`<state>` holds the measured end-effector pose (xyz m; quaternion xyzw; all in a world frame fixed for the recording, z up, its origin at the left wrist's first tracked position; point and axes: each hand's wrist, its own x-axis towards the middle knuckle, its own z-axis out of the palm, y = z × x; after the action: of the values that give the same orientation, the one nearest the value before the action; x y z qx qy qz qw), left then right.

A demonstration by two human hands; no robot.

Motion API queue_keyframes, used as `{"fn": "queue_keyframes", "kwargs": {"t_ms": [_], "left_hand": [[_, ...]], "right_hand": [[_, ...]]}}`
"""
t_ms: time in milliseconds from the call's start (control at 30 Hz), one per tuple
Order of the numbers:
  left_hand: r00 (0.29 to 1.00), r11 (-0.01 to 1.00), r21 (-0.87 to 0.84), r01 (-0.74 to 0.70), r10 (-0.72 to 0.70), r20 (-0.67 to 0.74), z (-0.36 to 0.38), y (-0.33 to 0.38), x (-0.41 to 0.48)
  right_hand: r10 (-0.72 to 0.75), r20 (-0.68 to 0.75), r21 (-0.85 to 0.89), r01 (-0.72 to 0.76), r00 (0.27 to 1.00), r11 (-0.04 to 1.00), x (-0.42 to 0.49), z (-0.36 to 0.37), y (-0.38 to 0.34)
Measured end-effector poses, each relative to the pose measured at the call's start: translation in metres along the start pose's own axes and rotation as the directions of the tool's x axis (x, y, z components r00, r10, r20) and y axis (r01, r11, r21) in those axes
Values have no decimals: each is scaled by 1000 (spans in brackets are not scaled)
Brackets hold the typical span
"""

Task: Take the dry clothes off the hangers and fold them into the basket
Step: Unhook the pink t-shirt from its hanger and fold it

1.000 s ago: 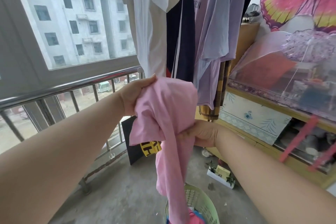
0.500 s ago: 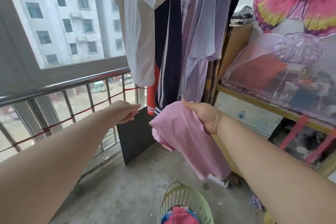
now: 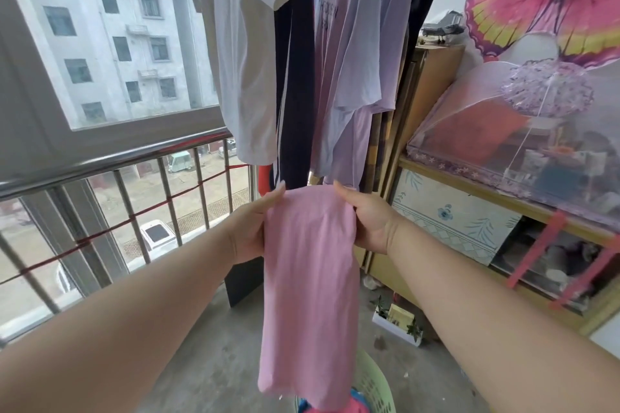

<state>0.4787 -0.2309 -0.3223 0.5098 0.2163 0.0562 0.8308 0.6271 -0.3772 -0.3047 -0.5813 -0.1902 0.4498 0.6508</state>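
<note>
The left hand (image 3: 255, 228) and right hand (image 3: 365, 221) each pinched a top corner of the pink garment (image 3: 308, 278), which hung above the basket (image 3: 379, 389) holding some laundry (image 3: 356, 407). At least 3 hanging clothes (image 3: 352, 60) awaited folding.

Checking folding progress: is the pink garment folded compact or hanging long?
Hanging long: left hand and right hand pinch the top of the pink garment; it drapes toward the basket.
</note>
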Motion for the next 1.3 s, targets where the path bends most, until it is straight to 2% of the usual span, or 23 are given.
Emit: {"fn": "queue_keyframes", "kwargs": {"t_ms": [67,200,300,400,500,567,633,700,767,800,867,900,933,967,1067,1200,1300], "left_hand": [[986,997,44,-57,63,-151,1,2,3],[976,999,9,-42,43,-213,-1,-2,8],[948,996,-6,-94,87,-306,-1,-1,11],[929,987,-30,-159,140,-344,2,4,14],[922,983,-59,-176,144,-360,5,11,14],[935,986,-44,-161,138,-328,3,15,15],[956,995,19,-101,102,-275,-1,21,16],[968,985,175,-10,53,-245,-4,25,14],[963,912,403,76,38,-267,-4,26,12],[954,848,517,118,47,-295,-2,25,11],[930,659,728,188,120,-348,3,18,9],[923,536,818,210,166,-346,5,14,10],[923,424,879,219,201,-328,6,11,10],[925,362,906,220,217,-311,6,7,12],[936,306,928,213,208,-283,2,-2,16],[963,122,978,167,191,-188,1,-12,24],[977,42,993,110,181,-116,0,-21,33]], "right_hand": [[-19,-111,-50,14,994,999,4,-1,1],[-32,-284,-96,5,958,995,12,0,7],[-58,-401,-170,-12,914,985,18,2,9],[-158,-466,-236,50,871,970,18,4,4],[-230,-361,-299,121,904,946,17,3,1],[-176,-271,-268,102,946,958,13,5,-2],[-106,-188,-163,75,976,984,10,5,-4],[-37,-98,-206,16,995,978,13,-1,-4],[36,-29,-472,-45,999,880,12,-5,-2],[46,-22,-634,-50,999,772,11,-5,-2],[38,-36,-879,-50,999,474,9,-5,1],[18,-42,-932,-46,999,360,7,-4,2],[1,-40,-950,-38,999,311,6,-4,4],[-7,-31,-948,-27,1000,316,5,-6,7],[-36,-49,-939,-33,998,342,5,-12,13],[-97,-21,-976,1,995,219,5,-22,16],[-84,56,-961,76,995,266,0,-28,19]]}}
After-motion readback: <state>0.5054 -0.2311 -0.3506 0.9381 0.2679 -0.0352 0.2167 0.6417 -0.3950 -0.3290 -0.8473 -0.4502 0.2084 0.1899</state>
